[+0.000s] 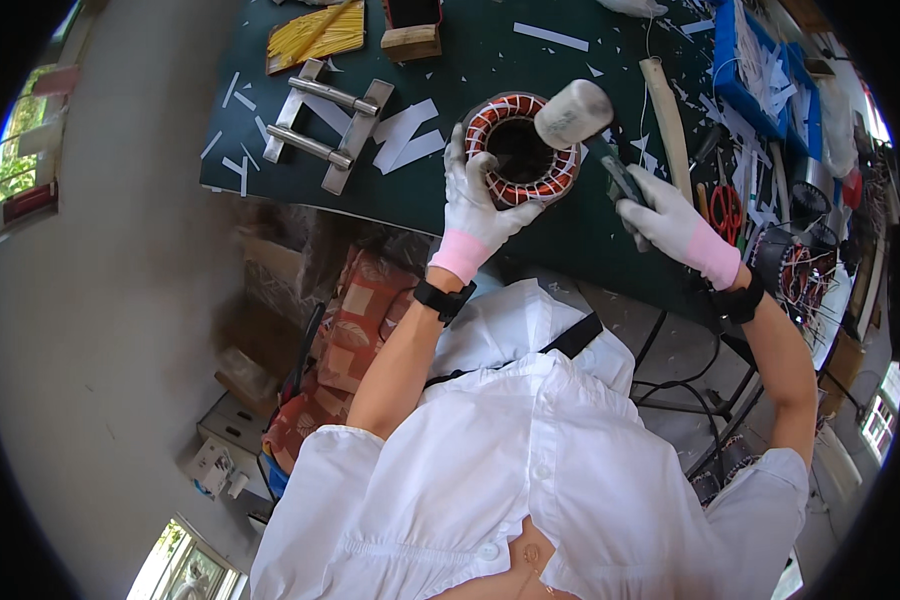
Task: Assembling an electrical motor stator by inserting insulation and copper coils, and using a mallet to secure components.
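A round motor stator [478,130] with copper-red windings laced in white cord stands on the dark green tabletop, its dark bore facing up. Around its left and near side curls my left hand [475,195], in a white glove with a pink cuff, gripping the rim. My right hand [665,215], gloved alike, is closed on the dark handle of a mallet [574,114]. The mallet's whitish, worn head is over the right edge of the stator; whether it touches the windings I cannot tell.
Left of the stator lies a metal frame with two bars [325,125] among white paper strips [410,135]. Yellow strips [315,38] fill a tray at the back. To the right are a wooden stick [667,125], red-handled scissors [725,212] and a blue bin [745,75].
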